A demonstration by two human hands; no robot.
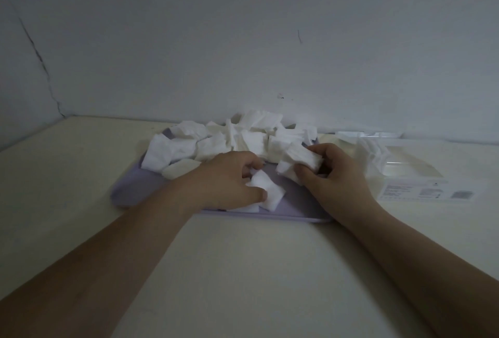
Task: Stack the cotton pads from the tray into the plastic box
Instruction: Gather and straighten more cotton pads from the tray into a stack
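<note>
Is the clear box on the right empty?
Not empty: white cotton pads sit inside the plastic box, at its left end, visible through the clear wall.

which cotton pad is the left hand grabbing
The cotton pad on the bare near part of the tray, pinched by the left hand. The others are heaped further back or bunched in the right hand.

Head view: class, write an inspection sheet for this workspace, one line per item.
Surface: pale table, dimly lit.
Job's things: lilac tray heaped with loose pads; clear box right of it, partly filled.
Clutter: nothing seen.
Hands: left hand pinches one pad over the tray; right hand grips a bunch.
Cables: nothing seen.
Surroundings: bare wall with a crack at left.
</note>
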